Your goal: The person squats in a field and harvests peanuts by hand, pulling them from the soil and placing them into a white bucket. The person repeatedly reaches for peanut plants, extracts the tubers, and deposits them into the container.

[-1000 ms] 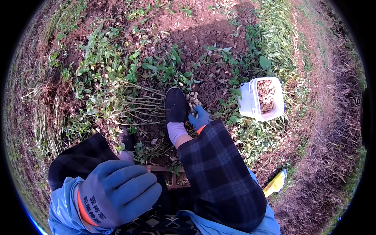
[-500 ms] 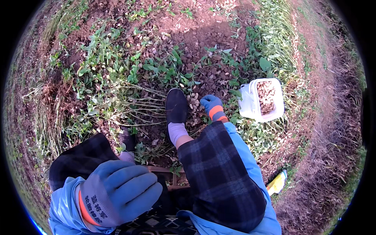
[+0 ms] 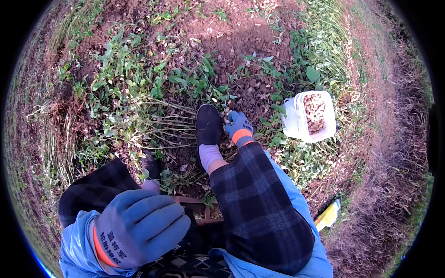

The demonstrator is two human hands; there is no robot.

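Note:
My right hand [image 3: 238, 124], in a blue-grey glove with an orange cuff band, is low over the soil just right of my dark shoe [image 3: 208, 125]. Its fingers are pinched on peanuts [image 3: 227, 111], whose pale shells show at the fingertips. Close to my lap, my left hand [image 3: 150, 224] wears a matching glove. The back of it faces up and its fingers are curled together; whatever may be inside is hidden. A white plastic tub [image 3: 300, 116] right of my right hand holds many peanuts [image 3: 315, 111].
Pulled plants with bare stems [image 3: 167, 125] lie left of my shoe. Leafy green plants [image 3: 125, 65] spread beyond them, and a row of cut plants [image 3: 329, 41] runs behind the tub. A yellow packet [image 3: 328, 215] lies at the lower right. A brown frame [image 3: 194, 200] shows between my legs.
My right hand has moved left, closer to the shoe, and over the peanuts lying there. My left hand has barely shifted. The tub stays in place.

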